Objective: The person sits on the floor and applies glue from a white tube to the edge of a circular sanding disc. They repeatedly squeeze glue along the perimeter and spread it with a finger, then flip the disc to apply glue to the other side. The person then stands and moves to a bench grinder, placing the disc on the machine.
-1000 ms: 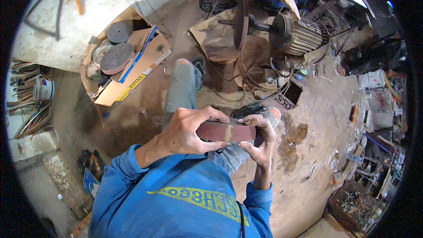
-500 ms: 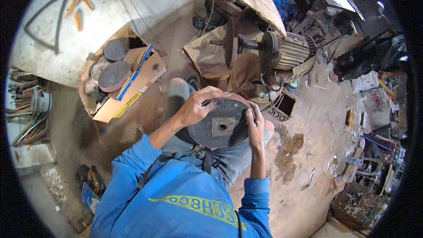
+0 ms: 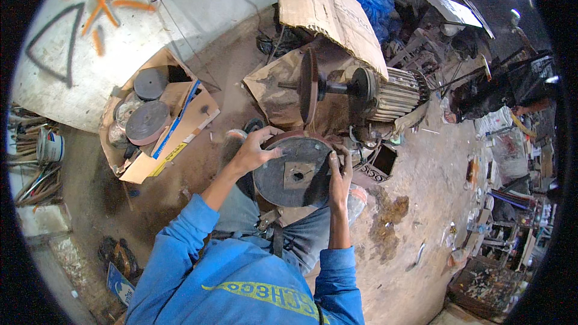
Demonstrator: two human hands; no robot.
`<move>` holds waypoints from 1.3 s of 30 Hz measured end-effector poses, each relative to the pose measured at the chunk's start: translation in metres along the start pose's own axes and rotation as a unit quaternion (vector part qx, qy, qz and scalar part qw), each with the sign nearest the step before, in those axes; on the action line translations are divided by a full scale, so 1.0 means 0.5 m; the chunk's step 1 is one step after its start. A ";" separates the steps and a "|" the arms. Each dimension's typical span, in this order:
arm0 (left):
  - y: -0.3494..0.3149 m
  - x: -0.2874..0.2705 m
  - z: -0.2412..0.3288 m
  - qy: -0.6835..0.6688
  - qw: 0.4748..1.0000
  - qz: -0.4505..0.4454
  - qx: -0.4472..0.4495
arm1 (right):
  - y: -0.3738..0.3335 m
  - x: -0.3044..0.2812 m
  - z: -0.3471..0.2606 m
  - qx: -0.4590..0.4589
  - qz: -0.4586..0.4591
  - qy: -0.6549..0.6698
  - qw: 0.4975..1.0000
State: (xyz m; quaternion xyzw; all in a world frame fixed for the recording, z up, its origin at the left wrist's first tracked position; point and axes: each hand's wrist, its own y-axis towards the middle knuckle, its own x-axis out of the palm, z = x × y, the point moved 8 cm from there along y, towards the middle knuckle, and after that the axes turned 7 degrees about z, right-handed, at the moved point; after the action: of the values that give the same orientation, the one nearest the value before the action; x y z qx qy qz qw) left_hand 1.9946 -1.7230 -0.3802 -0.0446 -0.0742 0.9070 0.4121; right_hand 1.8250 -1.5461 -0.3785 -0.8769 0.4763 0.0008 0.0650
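Observation:
Between my two hands is a round dark grey sanding wheel [image 3: 272,179] with a reddish-brown rim. A square plate [image 3: 293,176] with a hole in it sits at its middle. My left hand [image 3: 257,149] grips the wheel's upper left edge, thumb on the face and fingers over the rim. On the right edge, my right hand [image 3: 341,167] is closed around the rim, its thumb on the face. The wheel is over my lap, its face turned up toward me. Just beyond it, another disc [image 3: 308,87] stands upright on the shaft of a ribbed electric motor [image 3: 398,95].
A cardboard box [image 3: 195,113] at the left holds several round wheels [image 3: 148,121]. A cardboard sheet [image 3: 328,6] leans over the motor. A white bucket [image 3: 50,145] stands at the far left. Tools and scrap [image 3: 503,222] clutter the right side, where a person's hand [image 3: 533,107] also shows.
The wheel has tipped so more of its face shows, and it sits slightly lower beneath the upright disc. My left fingers have shifted along the rim. The whole view has moved a little.

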 end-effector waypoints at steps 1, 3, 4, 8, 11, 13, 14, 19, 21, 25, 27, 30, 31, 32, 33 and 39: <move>0.001 0.001 0.002 -0.010 1.000 -0.005 0.002 | 0.002 0.002 -0.003 0.003 0.001 0.000 1.000; 0.003 -0.002 0.008 -0.012 1.000 -0.003 0.010 | 0.007 0.007 -0.012 0.007 0.001 -0.001 1.000; 0.006 -0.005 0.011 -0.004 1.000 0.004 0.018 | 0.010 0.008 -0.016 0.007 0.005 -0.010 1.000; 0.020 -0.009 0.011 0.029 0.999 0.011 0.026 | 0.024 0.009 -0.029 0.009 0.018 -0.043 0.999; 0.030 -0.012 -0.004 0.029 0.999 0.027 0.004 | 0.032 0.008 -0.031 -0.004 0.022 -0.054 0.998; 0.033 -0.013 -0.009 0.041 0.998 0.037 0.010 | 0.035 0.008 -0.028 -0.012 0.021 -0.060 0.998; 0.034 -0.014 -0.009 0.045 0.998 0.047 0.021 | 0.036 0.008 -0.025 -0.012 0.017 -0.061 0.998; 0.038 -0.018 -0.028 0.037 0.998 0.057 -0.007 | 0.045 0.010 0.000 0.019 0.010 -0.037 0.999; 0.040 -0.017 -0.032 0.049 0.998 0.044 -0.019 | 0.049 0.013 0.003 0.019 0.007 -0.038 0.999; 0.038 -0.017 -0.030 0.020 0.999 0.033 -0.007 | 0.049 0.011 0.000 -0.001 0.006 -0.027 1.000; 0.035 -0.014 -0.029 -0.012 1.000 0.026 0.010 | 0.045 0.010 0.003 0.006 0.001 -0.015 1.000; 0.034 -0.010 -0.035 -0.058 0.998 0.019 0.023 | 0.045 0.008 -0.009 -0.017 0.005 -0.028 0.999; 0.037 -0.009 -0.039 -0.052 0.998 0.021 0.022 | 0.045 0.012 -0.016 -0.023 0.000 -0.023 0.999; 0.040 -0.011 -0.041 -0.043 0.999 0.024 0.023 | 0.046 0.014 -0.022 -0.024 -0.001 -0.026 0.999; 0.042 -0.011 -0.045 -0.036 0.999 0.022 0.008 | 0.045 0.014 -0.026 -0.013 0.004 -0.042 0.999; -0.019 0.000 0.066 -0.031 0.995 -0.060 0.080 | -0.042 -0.022 -0.121 -0.146 0.016 -0.041 0.988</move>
State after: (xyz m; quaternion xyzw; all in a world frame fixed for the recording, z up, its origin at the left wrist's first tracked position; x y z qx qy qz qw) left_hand 1.9970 -1.7201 -0.3459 0.0207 -0.0170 0.8847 0.4653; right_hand 1.8329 -1.5325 -0.3152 -0.8684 0.4821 0.1078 -0.0441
